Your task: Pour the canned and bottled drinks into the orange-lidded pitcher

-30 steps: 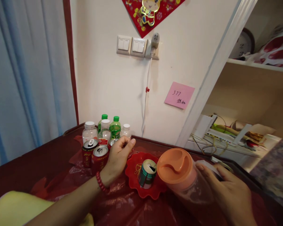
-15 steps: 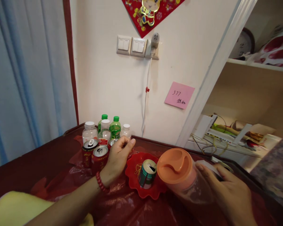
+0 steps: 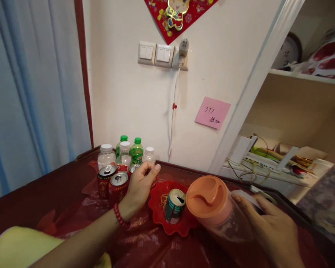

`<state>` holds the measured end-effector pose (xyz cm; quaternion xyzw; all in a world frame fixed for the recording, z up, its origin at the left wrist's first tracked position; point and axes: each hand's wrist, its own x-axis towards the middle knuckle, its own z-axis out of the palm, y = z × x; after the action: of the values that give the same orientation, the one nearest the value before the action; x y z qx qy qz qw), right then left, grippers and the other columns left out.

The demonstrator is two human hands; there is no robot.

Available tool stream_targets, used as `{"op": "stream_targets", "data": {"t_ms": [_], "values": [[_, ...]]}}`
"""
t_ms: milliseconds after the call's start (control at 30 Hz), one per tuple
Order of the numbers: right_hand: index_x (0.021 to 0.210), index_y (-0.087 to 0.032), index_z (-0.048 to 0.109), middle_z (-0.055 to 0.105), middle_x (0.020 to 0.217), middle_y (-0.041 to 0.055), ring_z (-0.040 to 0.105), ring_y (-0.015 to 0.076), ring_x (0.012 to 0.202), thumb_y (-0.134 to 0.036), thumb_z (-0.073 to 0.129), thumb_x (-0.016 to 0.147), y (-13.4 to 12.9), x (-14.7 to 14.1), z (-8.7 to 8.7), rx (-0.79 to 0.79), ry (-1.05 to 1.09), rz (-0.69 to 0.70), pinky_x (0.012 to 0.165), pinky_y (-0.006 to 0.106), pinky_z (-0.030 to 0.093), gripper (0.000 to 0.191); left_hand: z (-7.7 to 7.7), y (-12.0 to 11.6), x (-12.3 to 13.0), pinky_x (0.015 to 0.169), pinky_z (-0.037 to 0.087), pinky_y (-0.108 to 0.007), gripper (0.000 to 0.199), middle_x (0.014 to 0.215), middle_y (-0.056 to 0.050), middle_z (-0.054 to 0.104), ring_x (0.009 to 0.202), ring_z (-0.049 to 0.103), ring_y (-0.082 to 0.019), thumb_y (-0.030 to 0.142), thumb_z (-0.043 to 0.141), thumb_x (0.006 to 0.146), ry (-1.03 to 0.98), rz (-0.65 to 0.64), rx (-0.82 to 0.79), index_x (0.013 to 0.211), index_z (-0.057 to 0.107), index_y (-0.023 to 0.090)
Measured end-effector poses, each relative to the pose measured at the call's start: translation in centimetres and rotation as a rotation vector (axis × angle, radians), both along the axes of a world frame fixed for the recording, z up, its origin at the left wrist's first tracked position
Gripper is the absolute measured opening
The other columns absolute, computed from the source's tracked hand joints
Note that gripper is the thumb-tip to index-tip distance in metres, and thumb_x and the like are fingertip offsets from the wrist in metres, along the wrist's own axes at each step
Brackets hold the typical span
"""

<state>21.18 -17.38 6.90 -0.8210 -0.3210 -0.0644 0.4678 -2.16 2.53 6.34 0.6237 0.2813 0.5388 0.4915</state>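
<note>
My right hand [image 3: 276, 227] is wrapped round the handle of a clear plastic pitcher [image 3: 231, 229] with an orange lid [image 3: 208, 196]. The pitcher stands at the right, its lid overlapping the edge of a red scalloped plate [image 3: 171, 229] in the view. An opened green drink can [image 3: 174, 208] sits upright on that plate. Left of the plate, my left hand [image 3: 141, 184] is held in a loose fist, thumb on top, with nothing visible in it. Beside it stand red drink cans [image 3: 118, 188], one with a black rim [image 3: 106, 182]; a third is partly hidden by the hand.
Behind the cans are clear bottles with white caps [image 3: 106, 154] and green-labelled bottles [image 3: 136, 152]. Red plastic sheeting [image 3: 145, 245] covers part of the dark table. A yellow object [image 3: 19, 245] lies at the front left. A shelf with a router [image 3: 262, 160] is at the right.
</note>
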Motion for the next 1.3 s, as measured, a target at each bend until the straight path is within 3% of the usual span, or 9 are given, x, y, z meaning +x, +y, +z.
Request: {"op": "stream_targets", "data": {"t_ms": [267,1300], "values": [[0.071,-0.021,0.064,0.052,0.060,-0.0040,0.048,0.0158,0.062,-0.083,0.055,0.076,-0.04,-0.14,0.25,-0.002,-0.026,0.011,0.057,0.025,0.036,0.063,-0.02,-0.18,0.11,0.056,0.037,-0.024,0.042,0.063,0.004,0.050,0.059,0.043,-0.013,0.055,0.068,0.084,-0.015,-0.012,-0.014,0.068,0.050,0.021],[0.072,-0.021,0.063,0.052,0.061,-0.0035,0.047,0.0173,0.066,-0.085,0.053,0.077,-0.02,-0.04,-0.01,-0.006,-0.033,0.021,0.063,0.029,0.035,0.065,-0.27,-0.14,0.14,0.055,0.034,-0.024,0.041,0.062,0.006,0.047,0.057,0.040,-0.012,0.054,0.067,0.085,-0.009,-0.038,-0.044,0.069,0.049,0.021]]}}
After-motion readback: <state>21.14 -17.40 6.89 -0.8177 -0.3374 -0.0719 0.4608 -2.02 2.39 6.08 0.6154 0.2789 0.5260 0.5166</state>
